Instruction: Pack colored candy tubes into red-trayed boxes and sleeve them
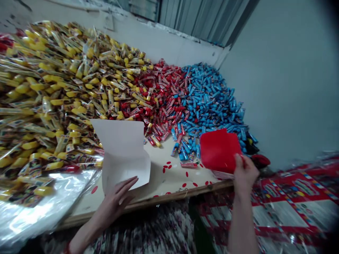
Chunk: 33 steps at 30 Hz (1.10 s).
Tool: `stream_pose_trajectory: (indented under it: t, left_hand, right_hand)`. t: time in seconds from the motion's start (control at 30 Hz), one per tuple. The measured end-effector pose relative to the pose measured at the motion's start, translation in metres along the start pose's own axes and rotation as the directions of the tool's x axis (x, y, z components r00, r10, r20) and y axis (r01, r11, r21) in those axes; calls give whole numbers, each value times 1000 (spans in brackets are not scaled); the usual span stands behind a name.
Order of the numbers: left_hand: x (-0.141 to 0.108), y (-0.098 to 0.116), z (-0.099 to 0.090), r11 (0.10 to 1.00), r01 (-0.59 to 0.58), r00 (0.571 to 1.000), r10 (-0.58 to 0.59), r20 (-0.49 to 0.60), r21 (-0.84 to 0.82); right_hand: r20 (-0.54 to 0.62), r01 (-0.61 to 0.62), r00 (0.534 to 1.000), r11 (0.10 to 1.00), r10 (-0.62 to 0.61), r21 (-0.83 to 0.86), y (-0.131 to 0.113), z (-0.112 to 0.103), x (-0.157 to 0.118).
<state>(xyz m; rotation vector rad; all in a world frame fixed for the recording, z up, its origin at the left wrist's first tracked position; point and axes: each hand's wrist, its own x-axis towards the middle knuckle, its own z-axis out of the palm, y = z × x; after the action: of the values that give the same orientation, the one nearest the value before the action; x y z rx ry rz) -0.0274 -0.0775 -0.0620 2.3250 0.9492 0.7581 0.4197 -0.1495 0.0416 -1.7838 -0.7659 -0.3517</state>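
My left hand [115, 201] holds the lower edge of a folded white paper sheet [123, 153], which stands up over the table. My right hand [245, 173] grips the near edge of a square red paper sheet [219, 151], raised just beside the blue heap. Heaped on the table are yellow wrapped sweets [58, 88], red wrapped sweets [161, 100] and blue wrapped sweets [209, 100]. The white sheet hides part of the yellow and red heaps' front, and the red sheet hides some blue sweets.
Small red paper scraps [180, 173] lie on the pale tabletop [169, 180], which has a wooden front edge [148, 203]. Clear plastic [34, 211] lies at lower left. Printed red-and-white plastic sheets [288, 201] lie at lower right. Walls rise behind and right.
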Motion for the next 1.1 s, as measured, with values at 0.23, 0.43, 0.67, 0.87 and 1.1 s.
stream_pose_trajectory:
  t: [0.23, 0.43, 0.67, 0.87, 1.1]
  left_hand:
    - [68, 99, 21, 815, 35, 932, -235, -275, -578]
    - [80, 44, -7, 924, -44, 533, -300, -791, -379]
    - [42, -16, -11, 913, 175, 534, -402, -744, -368]
    - [15, -29, 30, 823, 414, 573, -567, -591, -388]
    - [-5, -31, 35, 916, 391, 706, -358, -611, -85]
  right_hand:
    - [299, -318, 941, 721, 161, 616, -61, 21, -81]
    - [621, -264, 744, 747, -245, 611, -110, 71, -137]
    - [602, 35, 673, 832, -429, 554, -145, 137, -193]
    - [656, 104, 596, 855, -463, 508, -104, 179, -224]
    - [852, 119, 304, 904, -427, 411, -98, 188, -196]
